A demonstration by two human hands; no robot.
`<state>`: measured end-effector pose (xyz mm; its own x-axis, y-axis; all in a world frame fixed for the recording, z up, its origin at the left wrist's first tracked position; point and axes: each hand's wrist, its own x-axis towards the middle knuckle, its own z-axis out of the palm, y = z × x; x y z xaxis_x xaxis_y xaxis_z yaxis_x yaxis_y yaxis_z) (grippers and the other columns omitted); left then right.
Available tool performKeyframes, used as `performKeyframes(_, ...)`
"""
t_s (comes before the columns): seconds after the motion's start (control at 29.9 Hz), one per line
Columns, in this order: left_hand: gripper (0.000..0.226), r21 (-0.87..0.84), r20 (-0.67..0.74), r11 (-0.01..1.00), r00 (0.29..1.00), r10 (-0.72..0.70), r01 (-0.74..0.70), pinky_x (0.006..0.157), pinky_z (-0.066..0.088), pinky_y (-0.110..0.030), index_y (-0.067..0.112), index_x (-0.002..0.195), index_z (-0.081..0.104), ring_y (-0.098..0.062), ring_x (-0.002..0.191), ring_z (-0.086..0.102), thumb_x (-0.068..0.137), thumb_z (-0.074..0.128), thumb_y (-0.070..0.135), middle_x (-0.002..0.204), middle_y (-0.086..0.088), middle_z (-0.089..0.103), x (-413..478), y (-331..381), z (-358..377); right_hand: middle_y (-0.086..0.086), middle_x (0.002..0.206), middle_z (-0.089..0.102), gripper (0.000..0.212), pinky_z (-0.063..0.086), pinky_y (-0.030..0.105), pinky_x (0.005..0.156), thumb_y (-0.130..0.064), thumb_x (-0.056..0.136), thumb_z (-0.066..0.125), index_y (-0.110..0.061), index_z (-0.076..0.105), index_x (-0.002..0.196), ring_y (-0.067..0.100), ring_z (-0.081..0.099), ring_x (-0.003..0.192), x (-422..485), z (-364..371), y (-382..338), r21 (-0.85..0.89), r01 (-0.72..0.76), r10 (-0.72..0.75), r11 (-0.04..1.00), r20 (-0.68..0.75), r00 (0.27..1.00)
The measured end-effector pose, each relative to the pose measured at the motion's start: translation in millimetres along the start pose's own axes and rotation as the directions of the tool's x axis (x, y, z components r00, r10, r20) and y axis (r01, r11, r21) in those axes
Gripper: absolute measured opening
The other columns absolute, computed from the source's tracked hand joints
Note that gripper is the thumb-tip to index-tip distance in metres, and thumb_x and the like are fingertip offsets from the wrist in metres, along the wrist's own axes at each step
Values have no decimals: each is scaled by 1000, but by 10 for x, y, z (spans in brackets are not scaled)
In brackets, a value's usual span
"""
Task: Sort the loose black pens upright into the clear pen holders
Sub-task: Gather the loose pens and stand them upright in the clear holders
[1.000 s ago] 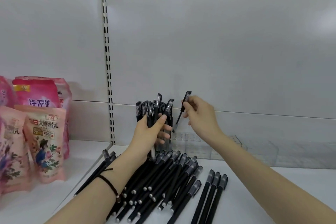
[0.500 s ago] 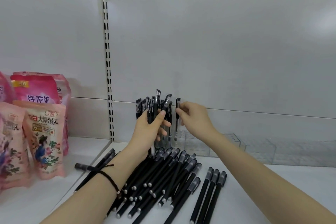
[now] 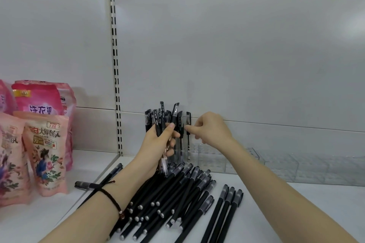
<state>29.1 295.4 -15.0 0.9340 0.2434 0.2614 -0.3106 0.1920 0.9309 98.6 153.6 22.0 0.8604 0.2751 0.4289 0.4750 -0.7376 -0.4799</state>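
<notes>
The left hand (image 3: 160, 144) was clenched round a bundle of black pens (image 3: 161, 118), held upright with the caps on top, at the far left end of the clear pen holders (image 3: 227, 162). More capped pens rose just behind and beside the bundle. Which of these stood in the holder and which were in the grip could not be told. A dark cord bracelet (image 3: 112, 199) circled the left wrist.

The right hand (image 3: 209, 130) hung just right of the bundle with its fingers curled. Its forefinger tip was at a single pen (image 3: 188, 119) that stood upright in the leftmost compartment. Whether it pinched that pen or only touched it could not be told.

The holders ran in a row along the far edge of the white shelf (image 3: 296, 213), against the white back panel (image 3: 237, 55).

Near the person lay a loose pile of black pens (image 3: 177, 193) under the left forearm, mostly pointing away from the viewer. Three pens (image 3: 227, 209) lay side by side just right of the pile. One stray pen (image 3: 85, 185) lay crosswise to the left, over the divider.

Pink pouches (image 3: 45, 150) stood on the next shelf section at the far left, beyond the slotted upright (image 3: 115, 65).
</notes>
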Motion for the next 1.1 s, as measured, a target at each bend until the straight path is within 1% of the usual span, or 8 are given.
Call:
performKeyframes(0.07,8,-35,20,999,1000,-5,6,40,35,-19,8,104,53,-10,52,47,98,53,14,76,-6,61,-4,3,6,8,70,72,33,57,39,64,-34,84,62,-5,69,72,15,60,58,5,-111,-47,23,30,-30,999,-20,999)
performKeyframes(0.23,12,-53,99,999,995,15,-10,46,43,-22,4,109,53,-13,57,52,98,53,9,78,-9,65,-31,4,39,2,76,69,23,33,18,42,-33,88,68,-10,72,88,9,45,47,-90,-330,-181,577,4,-104,817,140,985)
performKeyframes(0.37,19,-38,174,999,985,-4,11,51,51,-24,1,112,53,-16,61,62,96,55,11,84,-13,71,-79,-5,61,-3,68,63,16,29,19,39,-23,88,70,-7,69,85,8,50,47,-124,-280,-149,641,-66,-81,764,197,977)
performKeyframes(0.47,24,-97,125,993,991,-56,68,57,58,-26,3,115,57,-20,67,71,94,57,16,91,-20,73,-84,-29,86,-1,60,55,16,28,19,38,-18,90,67,-9,64,77,8,49,42,-117,-279,-145,682,-50,-39,730,114,993)
performKeyframes(0.6,23,-50,-20,993,994,-103,102,56,60,-30,13,107,61,-23,68,73,98,51,32,82,-12,75,-38,-47,13,-5,61,65,24,35,17,47,-17,94,61,-15,59,70,1,44,40,-22,-332,-118,669,76,64,740,-183,981)
performKeyframes(0.7,32,13,-71,995,993,-94,95,44,53,-27,10,100,59,-19,51,65,98,47,40,71,-9,73,-14,-54,-16,-4,75,70,21,46,21,65,-20,93,61,-20,61,72,1,62,64,30,-339,-59,551,163,52,818,-353,934)
performKeyframes(0.84,39,-20,-79,996,993,-93,91,34,31,-21,5,98,56,-10,35,32,99,44,42,50,-1,47,-17,-46,0,-3,77,71,16,43,23,66,-21,92,61,-16,66,78,0,54,58,59,-282,-4,486,160,17,859,-340,940)
performKeyframes(1.1,21,-185,4,963,980,-200,197,32,23,-18,13,108,37,-9,36,22,102,42,32,53,-1,38,1,-5,8,2,77,67,18,51,36,69,-27,91,63,-16,63,77,17,56,60,44,-97,10,292,155,-96,944,-207,974)
